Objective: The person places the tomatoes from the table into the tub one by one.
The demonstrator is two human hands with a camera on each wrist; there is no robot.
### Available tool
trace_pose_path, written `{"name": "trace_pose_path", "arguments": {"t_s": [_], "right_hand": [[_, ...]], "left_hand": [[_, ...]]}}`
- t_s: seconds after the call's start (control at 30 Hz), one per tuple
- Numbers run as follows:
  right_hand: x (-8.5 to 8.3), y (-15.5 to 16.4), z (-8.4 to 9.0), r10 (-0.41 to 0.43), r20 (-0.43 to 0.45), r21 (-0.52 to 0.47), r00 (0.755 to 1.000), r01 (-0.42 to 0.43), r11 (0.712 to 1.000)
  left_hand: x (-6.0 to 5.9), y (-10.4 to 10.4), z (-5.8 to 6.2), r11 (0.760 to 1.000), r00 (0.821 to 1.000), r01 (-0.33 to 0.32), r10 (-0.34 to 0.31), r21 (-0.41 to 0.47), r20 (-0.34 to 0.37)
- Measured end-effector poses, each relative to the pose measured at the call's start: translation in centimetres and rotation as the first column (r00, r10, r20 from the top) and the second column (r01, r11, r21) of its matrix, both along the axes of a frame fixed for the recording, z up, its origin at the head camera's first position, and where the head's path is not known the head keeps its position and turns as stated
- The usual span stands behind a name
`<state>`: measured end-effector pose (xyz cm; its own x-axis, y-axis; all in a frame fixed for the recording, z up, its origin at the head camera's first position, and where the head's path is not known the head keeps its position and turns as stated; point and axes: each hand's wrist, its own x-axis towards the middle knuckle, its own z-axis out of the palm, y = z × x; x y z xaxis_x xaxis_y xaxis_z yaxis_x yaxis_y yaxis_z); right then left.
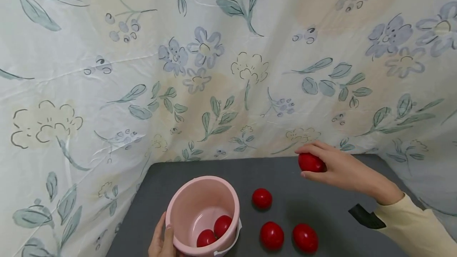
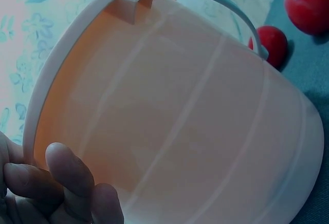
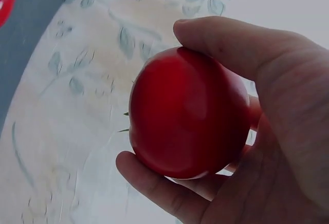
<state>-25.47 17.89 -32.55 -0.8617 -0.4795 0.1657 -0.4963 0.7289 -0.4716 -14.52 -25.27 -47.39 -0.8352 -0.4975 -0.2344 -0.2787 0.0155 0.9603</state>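
My right hand grips a red tomato and holds it raised at the right, above the dark table. Green stem tips poke out from the tomato in the right wrist view, with thumb and fingers curled round it. At the lower left, my left hand holds the rim of a pink bucket, whose mouth tilts toward me. Inside the bucket lie two tomatoes. In the left wrist view, the fingers of that hand curl at the bucket's rim and outer wall.
Three more tomatoes stand on the dark tabletop right of the bucket: one farther back, two nearer. The bucket's pale handle hangs at its front right. A floral cloth rises behind and beside the table.
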Motion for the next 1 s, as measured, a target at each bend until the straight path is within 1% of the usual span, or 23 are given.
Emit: {"name": "trace_pose_path", "arguments": {"t_s": [0.1,0.17,0.33,0.5,0.63,0.87,1.0], "right_hand": [[-0.4,-1.4,0.0,0.048,0.016,-0.025,0.999,-0.048,0.999],[-0.6,-2.3,0.0,0.070,0.010,-0.032,0.998,-0.069,0.997],[-1.4,-4.6,-0.1,0.094,0.008,-0.035,0.995,-0.094,0.995],[-2.0,-6.8,0.2,0.123,0.021,-0.046,0.992,-0.122,0.991],[-2.4,-8.4,0.6,0.152,0.022,-0.051,0.988,-0.150,0.987],[-2.9,-11.0,1.0,0.242,0.033,-0.058,0.970,-0.240,0.969],[-3.2,-12.5,0.8,0.284,0.055,-0.058,0.957,-0.281,0.958]], "left_hand": [[0.1,0.2,0.1,1.000,1.000,-0.002,0.002,0.005,0.007],[0.1,0.4,0.2,1.000,1.000,-0.006,0.006,0.003,0.014],[0.1,0.6,0.5,1.000,1.000,-0.002,0.003,-0.012,0.026],[0.2,0.5,0.6,0.999,1.000,0.015,-0.015,-0.044,0.013],[0.2,0.6,0.5,0.999,1.000,0.017,-0.017,-0.040,0.004],[0.1,0.6,0.3,1.000,1.000,0.009,-0.008,-0.002,0.007],[0.1,0.5,0.4,1.000,1.000,0.001,-0.001,-0.017,0.018]]}}
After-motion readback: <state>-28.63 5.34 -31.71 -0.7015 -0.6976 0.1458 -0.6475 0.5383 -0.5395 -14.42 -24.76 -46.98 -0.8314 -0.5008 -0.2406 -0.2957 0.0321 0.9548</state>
